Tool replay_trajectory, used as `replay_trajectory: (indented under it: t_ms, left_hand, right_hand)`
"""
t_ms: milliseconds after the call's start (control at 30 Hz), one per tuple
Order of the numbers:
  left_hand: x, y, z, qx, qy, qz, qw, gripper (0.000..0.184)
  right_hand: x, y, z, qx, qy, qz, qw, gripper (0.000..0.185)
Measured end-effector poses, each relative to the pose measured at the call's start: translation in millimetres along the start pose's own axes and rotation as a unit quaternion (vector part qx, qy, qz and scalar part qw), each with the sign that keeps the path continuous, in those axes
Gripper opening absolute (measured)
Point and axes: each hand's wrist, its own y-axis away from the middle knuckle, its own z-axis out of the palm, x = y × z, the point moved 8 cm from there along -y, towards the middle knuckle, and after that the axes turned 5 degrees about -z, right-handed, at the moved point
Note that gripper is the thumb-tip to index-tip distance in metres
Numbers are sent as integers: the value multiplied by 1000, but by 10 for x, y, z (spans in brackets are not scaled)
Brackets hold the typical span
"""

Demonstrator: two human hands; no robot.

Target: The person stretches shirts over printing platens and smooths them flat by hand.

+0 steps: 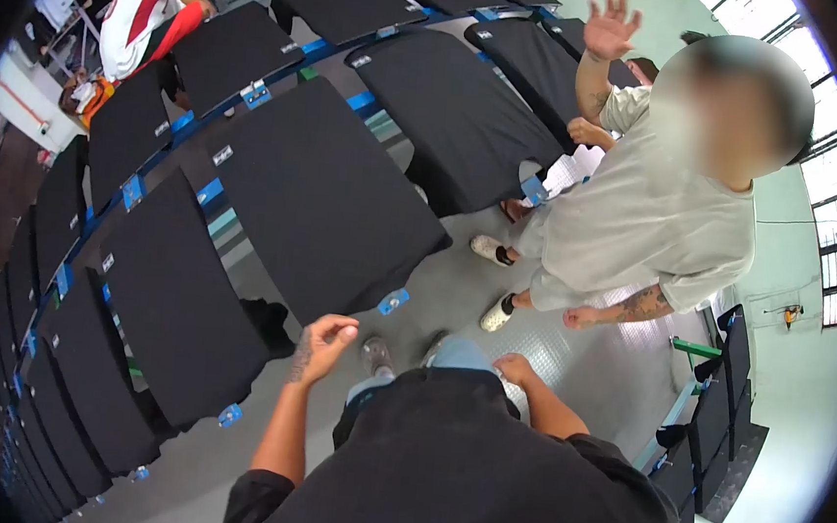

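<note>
My left hand (pixel 325 348) hangs in the air with loosely bent fingers, and I see nothing in it. It is nearest the lower edge of a black cloth piece (pixel 321 190), which looks like a shirt laid flat over a slanted board with a small white label at its top. Another black cloth piece (pixel 175 292) lies on the board to its left. My right hand (pixel 513 368) is low by my right thigh, its fingers partly hidden, so its grip is unclear. A blue bracket (pixel 394 302) shows at the near board's corner.
Black-covered boards stand in long rows left and ahead, with blue brackets along the rail. A person (pixel 639 205) in a light shirt stands ahead right, one hand raised. Another person (pixel 143 19) is far left. More black boards (pixel 721 413) line the right wall.
</note>
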Motion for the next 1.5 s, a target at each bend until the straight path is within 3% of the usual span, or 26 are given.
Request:
replay_trajectory:
  t_ms: [33,133,333,433,533,567,600,667,733,800,833,933,1000,1067,1200,1333,1500]
  left_hand:
    - [148,-101,-150,22,-31,3,999,23]
    - [674,-301,-479,90,-138,56,985,22]
    - [577,-695,-355,169,-65,14,983,20]
    - [477,-777,243,141,-9,-36,989,19]
    - [328,-867,957,53,-28,-84,995,23]
    - [373,-909,1145,44,-80,-34,995,26]
    - [445,-920,1316,20,-70,-63,995,27]
    - [626,-1024,1486,-3,-71,-24,997,27]
    - [711,-1161,1389,41,-45,-10,998,26]
    - [770,-1262,1160,101,-29,-62,993,22]
    - [770,-1301,1038,136,-15,-52,989,22]
    - [814,-1350,679,203,-15,-34,979,21]
    - [670,-1397,482,207,-5,-40,977,19]
    - [570,-1500,233,210,-1,-28,977,19]
    - [605,-1786,-272,233,-20,-35,972,19]
    - [361,-2116,-499,203,-54,-42,977,23]
    - [274,-2387,-228,67,-76,-51,994,23]
  right_hand:
    - [-100,-63,-153,60,-18,-25,998,27]
    - [-400,-248,-426,97,-15,-78,992,29]
    - [-753,-634,-746,78,-64,-93,991,31]
    - [-775,-864,-891,92,-81,-107,987,30]
    - [-532,-1290,-928,75,-86,-129,985,28]
    - [-481,-1489,-923,63,-84,-136,985,29]
    - [-468,-1557,-922,55,-81,-145,985,29]
    - [-483,-1714,-1028,38,-59,-153,986,28]
    - [-804,-1622,-1212,10,-29,-153,988,27]
    - [-1203,-1398,-1388,-49,63,-99,992,27]
    - [-1139,-1669,-1296,-53,70,-159,983,28]
    - [-1139,-2020,-1345,-35,48,-169,984,39]
    - [-1282,-2075,-1432,-34,48,-140,989,42]
    - [-1347,-2121,-1384,0,-2,-117,993,28]
    - [-1577,-1929,-1175,-26,46,-115,992,35]
    - [-1599,-1695,-793,-26,46,-107,993,34]
    - [-1499,-1474,-359,-4,-9,-94,996,35]
